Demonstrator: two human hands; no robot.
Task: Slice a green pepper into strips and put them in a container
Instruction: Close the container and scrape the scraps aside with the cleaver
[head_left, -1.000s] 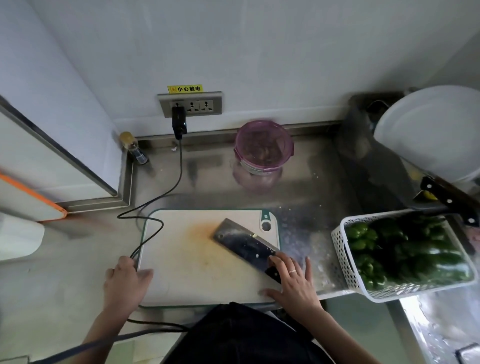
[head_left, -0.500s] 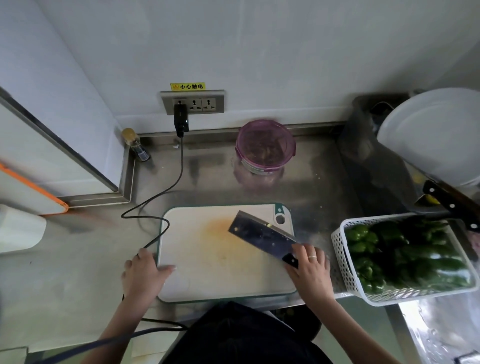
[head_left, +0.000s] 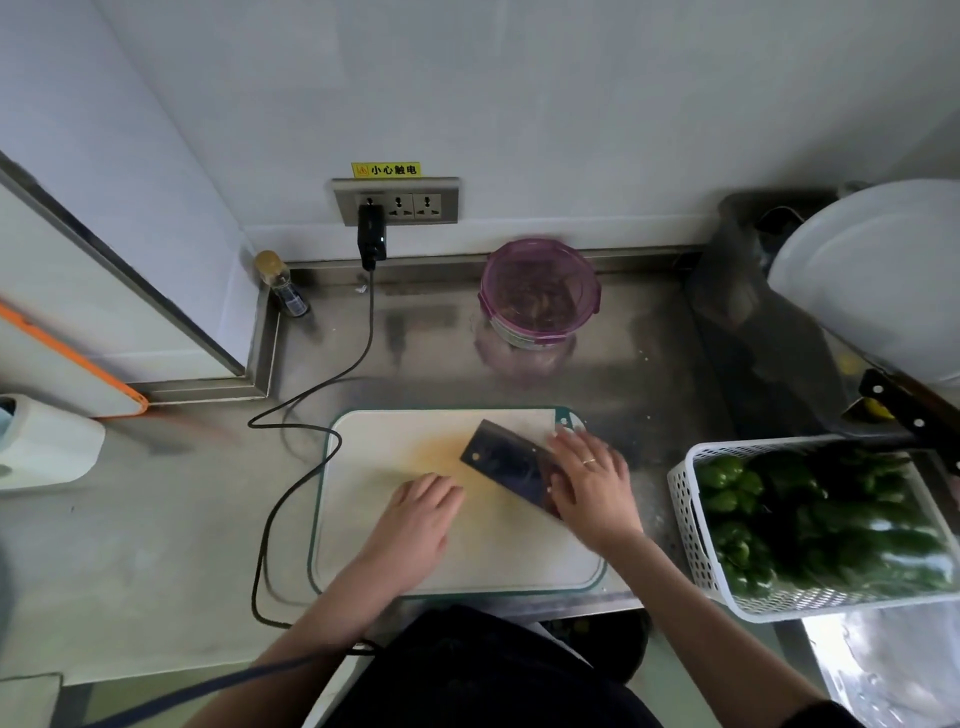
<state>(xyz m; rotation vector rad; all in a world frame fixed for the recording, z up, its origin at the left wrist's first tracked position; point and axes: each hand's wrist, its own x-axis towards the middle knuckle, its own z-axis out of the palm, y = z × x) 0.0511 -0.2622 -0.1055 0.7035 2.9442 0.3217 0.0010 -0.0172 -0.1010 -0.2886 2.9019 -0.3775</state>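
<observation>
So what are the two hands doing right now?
Left hand: open, resting flat on the cutting board.
Right hand: open, over the cleaver handle.

The cleaver (head_left: 506, 465) lies on the cutting board (head_left: 467, 561); the basket (head_left: 691, 525), seemingly holding peppers (head_left: 831, 519), sits right.

1. Soft, fairly dim daylight; the far wall (head_left: 571, 104) reads evenly pale.
2. The steel worktop (head_left: 156, 519) carries dull reflections, with bright glare at the near right corner.
3. Wide-angle bending curves the edges.
4. Motion blur smears the green peppers (head_left: 831, 519) and right hand (head_left: 592, 488).
</observation>
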